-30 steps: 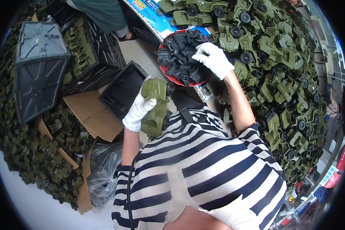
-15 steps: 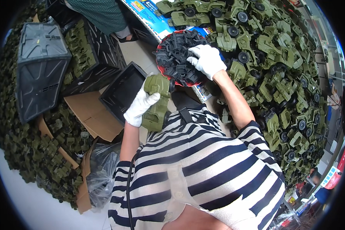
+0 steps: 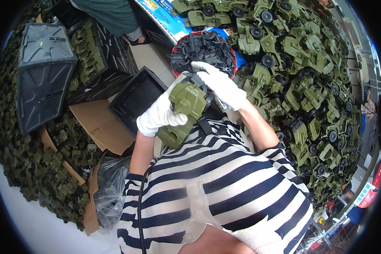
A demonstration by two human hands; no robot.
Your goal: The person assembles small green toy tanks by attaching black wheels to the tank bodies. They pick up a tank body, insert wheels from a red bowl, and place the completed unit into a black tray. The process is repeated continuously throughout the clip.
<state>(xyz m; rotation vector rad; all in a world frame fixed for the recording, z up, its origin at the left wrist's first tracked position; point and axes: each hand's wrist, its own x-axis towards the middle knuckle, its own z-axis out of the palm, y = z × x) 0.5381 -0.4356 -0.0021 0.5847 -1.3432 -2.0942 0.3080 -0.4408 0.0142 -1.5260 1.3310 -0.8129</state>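
Toy jeep (image 3: 186,101): olive, held near red basin (image 3: 235,67) of black parts (image 3: 207,47).
Left grip (image 3: 158,113): I see it clasping the jeep's side.
Right grip (image 3: 223,86): at the jeep's far end; closure I cannot tell.

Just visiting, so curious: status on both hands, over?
Left hand grips olive toy jeep. Right hand at jeep's far end, partly covering dark plastic part. Red bowl of black parts beyond.

A grey crate (image 3: 44,86) sits at left, brown cardboard (image 3: 103,127) and a clear bag (image 3: 110,184) nearer, while beyond, a person (image 3: 112,17) in dark green has a foot on the pale floor (image 3: 154,53)
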